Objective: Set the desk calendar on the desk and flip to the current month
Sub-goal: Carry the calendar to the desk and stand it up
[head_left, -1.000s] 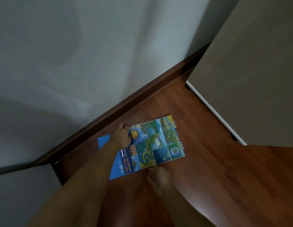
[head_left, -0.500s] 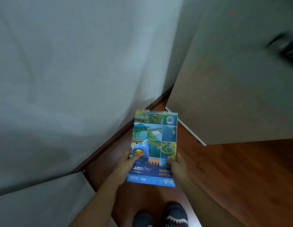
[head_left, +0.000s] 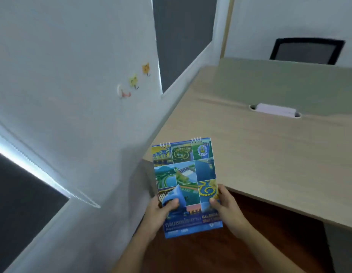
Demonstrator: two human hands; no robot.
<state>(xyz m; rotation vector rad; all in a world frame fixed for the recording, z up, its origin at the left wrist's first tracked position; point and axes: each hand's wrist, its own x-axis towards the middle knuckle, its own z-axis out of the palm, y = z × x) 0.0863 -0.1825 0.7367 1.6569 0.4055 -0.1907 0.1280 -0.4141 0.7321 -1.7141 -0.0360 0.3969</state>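
a person holds a spiral-bound desk calendar (head_left: 186,186) in both hands at the near left corner of a pale wooden desk (head_left: 269,154), its wire binding pointing away toward the desktop and its photo-grid cover facing up. the left hand (head_left: 161,213) is closed on the calendar's lower left edge, thumb pressed flat on the cover; the right hand (head_left: 225,205) is closed on the lower right edge, thumb likewise on top and fingers hidden underneath. the calendar hangs in the air partly over the desk's corner, not touching the surface. it looks light and fairly stiff, a card-backed pad that keeps its shape when held by one end, though the glossy cover may be slick and the thin pages could crease at the wire loops. the two bottom corners seem a sound hold for setting it down; turning pages will probably call for a free thumb near the binding. a chair (head_left: 307,50) stands beyond the desk's far side.
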